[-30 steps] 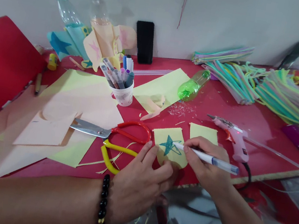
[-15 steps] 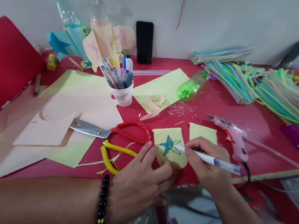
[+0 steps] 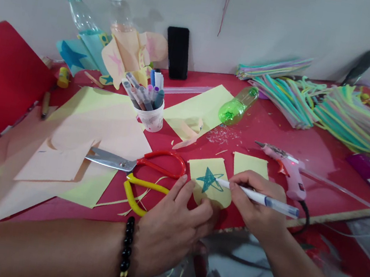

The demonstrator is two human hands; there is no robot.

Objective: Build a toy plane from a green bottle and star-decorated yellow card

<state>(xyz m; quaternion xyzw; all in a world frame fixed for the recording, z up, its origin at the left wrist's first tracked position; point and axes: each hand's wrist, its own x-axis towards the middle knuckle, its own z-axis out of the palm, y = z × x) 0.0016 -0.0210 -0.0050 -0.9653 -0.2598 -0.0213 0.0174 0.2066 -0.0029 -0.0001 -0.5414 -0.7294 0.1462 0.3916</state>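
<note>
A small pale-yellow piece of paper [image 3: 198,164] with a rounded lower edge lies on the red table, bearing a teal star partly coloured in. My left hand [image 3: 175,221], black beads at its wrist, holds the paper's lower left edge with bent fingers; part of its grip is hidden. Pinched in my right hand [image 3: 260,206] is a white marker [image 3: 258,196], its tip on the right half of the star. Large scissors [image 3: 118,160] with one red and one yellow handle lie left of the paper, by my left fingertips. Another yellow piece [image 3: 249,163] lies behind my right hand.
A pink glue gun [image 3: 292,172] lies on the right, its cord over the table edge. Behind are a cup of markers [image 3: 151,119], a green bottle [image 3: 239,107], a phone [image 3: 178,53] and pipe cleaners [image 3: 356,119]. Paper sheets [image 3: 79,115] cover the left side.
The marker tip has shifted very slightly over the star's right half. My left hand and the paper stay practically where they were.
</note>
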